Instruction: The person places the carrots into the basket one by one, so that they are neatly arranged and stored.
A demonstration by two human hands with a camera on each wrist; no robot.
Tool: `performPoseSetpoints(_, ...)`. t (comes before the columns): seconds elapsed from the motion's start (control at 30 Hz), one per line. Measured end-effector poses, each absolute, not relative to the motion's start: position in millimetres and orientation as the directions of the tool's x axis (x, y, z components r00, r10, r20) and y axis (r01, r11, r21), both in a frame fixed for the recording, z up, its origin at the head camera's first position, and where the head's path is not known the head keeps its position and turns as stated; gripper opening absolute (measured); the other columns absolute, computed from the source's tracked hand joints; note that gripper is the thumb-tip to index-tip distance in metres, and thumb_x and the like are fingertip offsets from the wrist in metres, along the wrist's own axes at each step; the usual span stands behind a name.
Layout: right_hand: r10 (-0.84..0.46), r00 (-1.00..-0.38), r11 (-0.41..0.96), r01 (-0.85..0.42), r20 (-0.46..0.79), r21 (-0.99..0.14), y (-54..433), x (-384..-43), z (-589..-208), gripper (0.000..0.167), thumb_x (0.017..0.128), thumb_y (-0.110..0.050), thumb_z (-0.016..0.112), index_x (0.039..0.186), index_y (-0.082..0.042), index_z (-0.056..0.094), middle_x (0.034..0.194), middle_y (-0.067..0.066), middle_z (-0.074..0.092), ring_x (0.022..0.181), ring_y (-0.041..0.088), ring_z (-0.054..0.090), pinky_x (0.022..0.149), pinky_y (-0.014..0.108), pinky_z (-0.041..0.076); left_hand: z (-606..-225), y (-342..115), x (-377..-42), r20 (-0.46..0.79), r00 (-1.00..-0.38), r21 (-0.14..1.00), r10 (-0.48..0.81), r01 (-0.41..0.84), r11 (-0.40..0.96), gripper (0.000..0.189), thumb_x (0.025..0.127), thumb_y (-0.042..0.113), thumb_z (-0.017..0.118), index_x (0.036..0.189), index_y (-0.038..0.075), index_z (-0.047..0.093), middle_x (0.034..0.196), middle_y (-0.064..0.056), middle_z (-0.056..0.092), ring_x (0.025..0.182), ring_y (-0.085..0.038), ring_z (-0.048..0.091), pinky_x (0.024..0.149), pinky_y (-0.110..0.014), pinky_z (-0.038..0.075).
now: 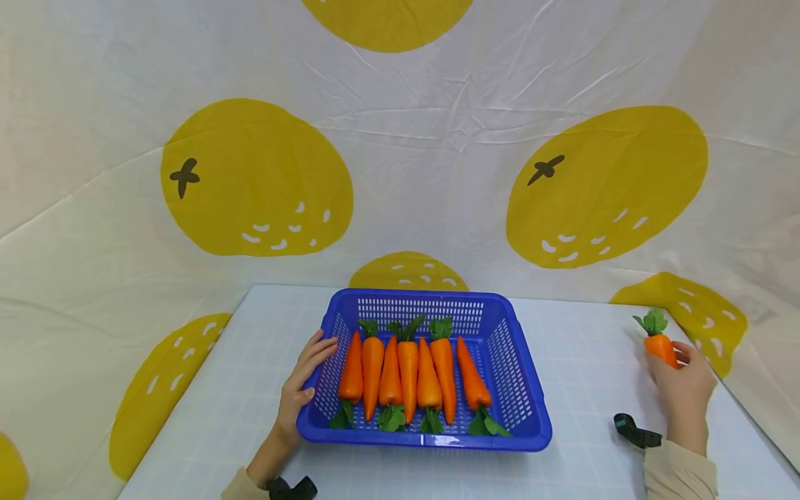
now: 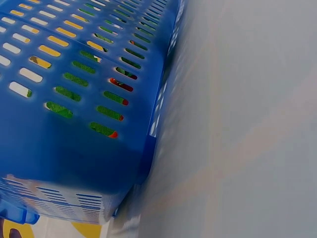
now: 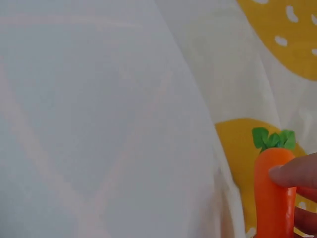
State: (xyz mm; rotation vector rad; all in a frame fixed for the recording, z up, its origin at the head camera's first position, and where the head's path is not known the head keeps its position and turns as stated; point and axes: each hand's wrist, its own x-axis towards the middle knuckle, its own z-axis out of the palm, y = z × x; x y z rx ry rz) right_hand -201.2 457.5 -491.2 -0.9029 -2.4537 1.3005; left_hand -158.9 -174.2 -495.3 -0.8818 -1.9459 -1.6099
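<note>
My right hand (image 1: pixel 684 382) pinches an orange toy carrot (image 1: pixel 660 349) with green leaves at the table's right side. In the right wrist view the carrot (image 3: pixel 273 193) stands leaves up, the thumb (image 3: pixel 295 173) pressed on its side. My left hand (image 1: pixel 301 385) rests on the left rim of a blue plastic basket (image 1: pixel 425 439), its fingers fairly straight over the edge. Inside the basket several carrots (image 1: pixel 408 368) lie side by side, leaves pointing alternately away and toward me. The left wrist view shows the basket's slotted wall (image 2: pixel 74 139) but no fingers.
A white table (image 1: pixel 581 361) with a faint grid lies under everything. Behind it hangs a pale cloth (image 1: pixel 431 173) printed with large yellow fruit. Each wrist wears a black strap (image 1: pixel 637 432). The basket has some bare floor at its right.
</note>
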Motion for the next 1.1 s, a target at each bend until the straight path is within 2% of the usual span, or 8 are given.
performPoseSetpoints(0.27,0.674,-0.739,0.39,0.388,-0.028,-0.835,442,-200,-460,0.064,0.098,-0.031,0.057,0.155,-0.012,0.033,0.154,0.016,0.033,0.121,0.033,0.039,0.107,0.031,0.04,-495,-174,-158,0.697,-0.694,0.687,0.182,0.718,0.109,0.054,0.091,0.012,0.032,0.137,-0.011,0.05,0.145,-0.027,0.044,0.147,-0.038,0.017,0.117,-0.028,0.012)
performPoseSetpoints(0.33,0.677,-0.735,0.371,0.385,-0.038,-0.845,436,-199,-451,0.064,0.098,-0.032,0.057,0.155,-0.014,0.034,0.154,0.015,0.031,0.121,0.03,0.039,0.105,0.029,0.041,-495,-174,-158,0.696,-0.695,0.689,0.179,0.717,0.107,0.054,0.091,0.012,0.032,0.137,-0.011,0.05,0.145,-0.027,0.044,0.147,-0.038,0.017,0.117,-0.028,0.013)
performPoseSetpoints(0.47,0.675,-0.737,0.331,0.355,-0.043,-0.874,425,-198,-436,0.063,0.098,-0.034,0.058,0.155,-0.02,0.035,0.155,0.012,0.033,0.126,0.029,0.039,0.107,0.032,0.04,-495,-174,-157,0.696,-0.696,0.69,0.176,0.717,0.104,0.055,0.091,0.012,0.032,0.137,-0.011,0.05,0.145,-0.028,0.044,0.147,-0.038,0.018,0.117,-0.028,0.013)
performPoseSetpoints(0.63,0.671,-0.738,0.172,0.259,-0.08,-0.95,412,-197,-420,0.065,0.089,-0.034,0.071,0.149,-0.029,0.046,0.149,-0.003,0.045,0.125,0.016,0.045,0.106,0.023,0.037,-494,-174,-156,0.68,-0.711,0.704,0.178,0.701,0.11,0.055,0.091,0.013,0.033,0.138,-0.01,0.05,0.146,-0.026,0.044,0.148,-0.036,0.017,0.116,-0.026,0.013)
performPoseSetpoints(0.7,0.657,-0.75,0.118,0.21,-0.083,-0.971,406,-195,-415,0.068,0.083,-0.036,0.076,0.146,-0.031,0.05,0.145,-0.007,0.049,0.121,0.01,0.046,0.1,0.015,0.037,-494,-174,-156,0.675,-0.716,0.709,0.179,0.697,0.113,0.055,0.091,0.013,0.033,0.138,-0.009,0.05,0.146,-0.025,0.044,0.148,-0.035,0.017,0.116,-0.026,0.013)
performPoseSetpoints(0.8,0.616,-0.786,0.106,0.138,-0.044,-0.985,397,-193,-406,0.072,0.079,-0.04,0.079,0.145,-0.029,0.052,0.142,-0.008,0.051,0.114,0.006,0.049,0.089,0.007,0.041,-494,-174,-156,0.673,-0.717,0.71,0.18,0.695,0.113,0.055,0.091,0.013,0.033,0.138,-0.009,0.05,0.146,-0.025,0.044,0.148,-0.035,0.017,0.116,-0.026,0.013)
performPoseSetpoints(0.97,0.541,-0.839,0.153,0.032,0.057,-0.988,382,-190,-393,0.068,0.083,-0.035,0.078,0.144,-0.026,0.053,0.13,-0.007,0.056,0.1,0.001,0.053,0.073,0.005,0.045,-495,-173,-157,0.684,-0.708,0.701,0.174,0.704,0.11,0.055,0.09,0.012,0.032,0.137,-0.01,0.051,0.146,-0.026,0.044,0.147,-0.037,0.017,0.116,-0.027,0.013)
performPoseSetpoints(1.1,0.507,-0.855,0.164,-0.026,0.107,-0.986,370,-188,-387,0.066,0.086,-0.031,0.076,0.146,-0.022,0.05,0.127,-0.001,0.054,0.093,-0.002,0.058,0.067,0.005,0.045,-495,-173,-158,0.688,-0.705,0.698,0.17,0.707,0.109,0.055,0.09,0.012,0.033,0.137,-0.01,0.051,0.145,-0.027,0.044,0.147,-0.037,0.018,0.116,-0.027,0.013)
